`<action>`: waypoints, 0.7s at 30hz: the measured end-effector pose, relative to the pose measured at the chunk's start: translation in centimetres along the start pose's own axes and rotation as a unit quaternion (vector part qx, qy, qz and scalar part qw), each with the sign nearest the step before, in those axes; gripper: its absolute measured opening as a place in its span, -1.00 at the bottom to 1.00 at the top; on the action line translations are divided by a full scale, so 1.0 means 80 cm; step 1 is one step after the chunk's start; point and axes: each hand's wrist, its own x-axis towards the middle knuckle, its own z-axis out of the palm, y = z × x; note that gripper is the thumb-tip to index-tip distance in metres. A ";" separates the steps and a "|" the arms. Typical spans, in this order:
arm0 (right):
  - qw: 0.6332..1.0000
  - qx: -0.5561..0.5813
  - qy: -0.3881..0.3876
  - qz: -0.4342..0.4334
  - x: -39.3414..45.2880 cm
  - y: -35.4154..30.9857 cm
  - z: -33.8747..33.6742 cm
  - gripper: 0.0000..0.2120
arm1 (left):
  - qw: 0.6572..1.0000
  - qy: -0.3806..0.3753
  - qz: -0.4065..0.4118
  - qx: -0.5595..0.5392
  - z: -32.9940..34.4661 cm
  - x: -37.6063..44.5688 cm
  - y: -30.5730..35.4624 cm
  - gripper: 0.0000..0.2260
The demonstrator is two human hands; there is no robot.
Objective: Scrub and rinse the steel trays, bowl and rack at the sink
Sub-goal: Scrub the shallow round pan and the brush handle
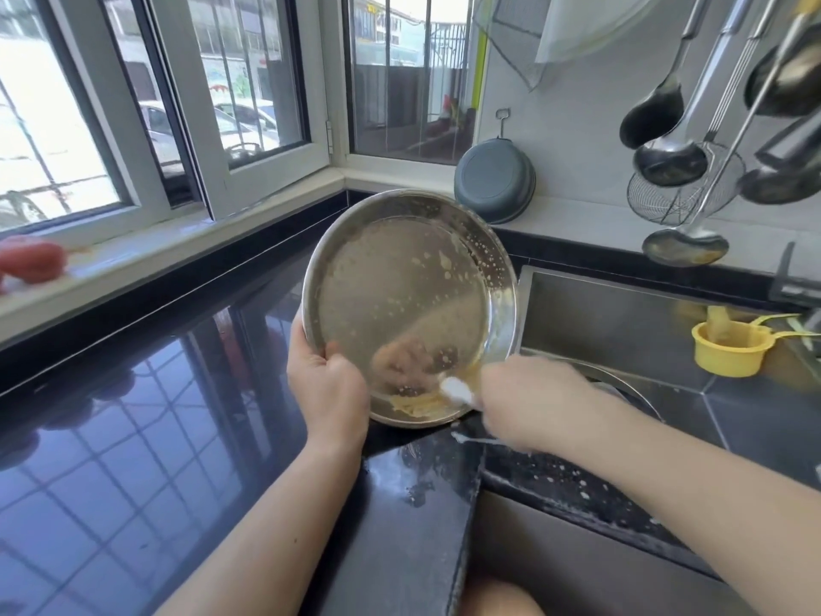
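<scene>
Steel tray (400, 295) tilted, yellowish residue inside; left hand (326, 384) gripping rim

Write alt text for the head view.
A left hand tilts a round steel tray at the sink edge while the blurred right hand scrubs yellowish residue near its lower rim. Ladles hang on the wall; a yellow cup sits in the sink.

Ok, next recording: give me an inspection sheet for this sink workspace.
Surface: glossy black stone counter, wet near the sink.
Job's things: round steel tray, tilted, flecked with yellowish residue; steel sink.
Clutter: yellow plastic cup in the sink; grey round pan against the wall.
Grippers: left hand grips the tray rim; right hand blurred, holding a white scrubber.
Cables: nothing seen.
Surroundings: windows; hanging ladles.
</scene>
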 end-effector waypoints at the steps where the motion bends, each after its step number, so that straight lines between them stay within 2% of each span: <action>1: 0.999 0.039 -0.013 -0.023 0.002 -0.007 0.008 -0.93 | 1.000 0.006 -0.005 -0.001 -0.001 -0.001 -0.002 -0.53; 5: 0.991 0.102 -0.050 -0.071 0.009 -0.011 0.022 -0.79 | 0.999 0.026 -0.039 0.002 -0.010 0.006 0.003 -0.78; 7: 0.991 0.098 -0.059 -0.066 0.006 -0.002 0.018 -0.71 | 0.997 0.026 -0.069 0.008 -0.020 0.032 0.009 -0.77; 9: 0.991 0.098 -0.074 -0.060 0.001 0.003 0.014 -0.63 | 0.996 -0.002 -0.085 0.006 -0.033 0.060 0.021 -0.61; 11: 0.993 0.077 -0.074 -0.042 -0.002 0.004 0.007 -0.72 | 0.995 -0.032 -0.095 0.024 -0.039 0.076 0.030 -0.53; 13: 0.999 0.038 -0.036 -0.010 -0.003 0.008 0.000 -0.70 | 0.992 -0.048 -0.101 0.055 -0.037 0.074 0.032 -0.59; 16: 0.998 -0.046 0.027 0.038 0.001 0.017 -0.017 -0.72 | 0.987 -0.025 -0.143 0.064 -0.022 0.051 0.013 -0.65; 19: 0.995 -0.070 0.021 0.072 0.004 0.013 -0.022 -0.67 | 0.983 0.002 -0.178 0.043 -0.007 0.018 -0.004 -0.65; 21: 0.997 -0.050 -0.003 0.060 0.004 0.006 -0.016 -0.68 | 0.985 0.018 -0.166 0.039 -0.002 0.005 -0.004 -0.69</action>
